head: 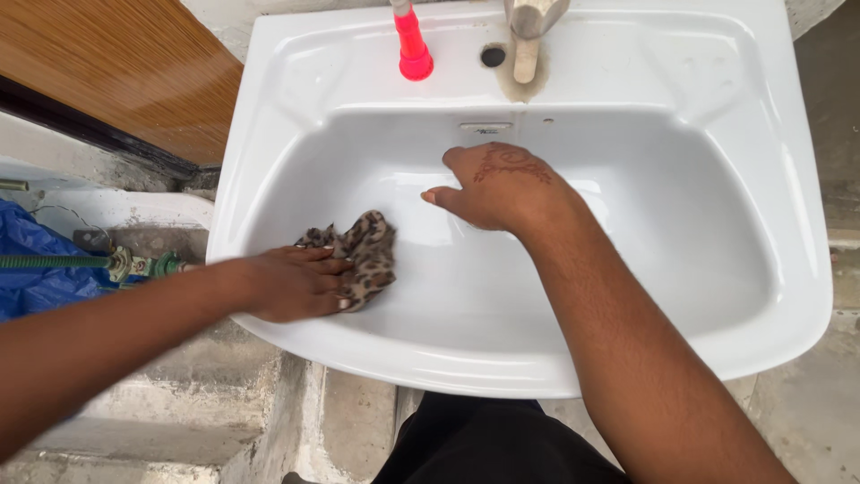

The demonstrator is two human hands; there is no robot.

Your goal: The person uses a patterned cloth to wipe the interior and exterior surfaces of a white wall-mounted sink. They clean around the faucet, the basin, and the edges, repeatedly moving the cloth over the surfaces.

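Note:
A white ceramic sink [770,296] fills the view. My left hand [291,282] presses a small spotted brown cloth [367,251] against the left inner wall of the basin, fingers closed over it. My right hand [502,188] rests inside the basin near the back wall, fingers curled downward, holding nothing; a reddish drawn pattern marks its back. Its fingertips are hidden against the basin.
A red nozzle [413,45] and a metal tap [528,36] stand on the sink's back ledge, beside a dark hole [493,56]. A wooden door [125,72] is at top left. A green hose fitting [134,263] and blue sheet [36,269] lie left, above concrete steps [179,421].

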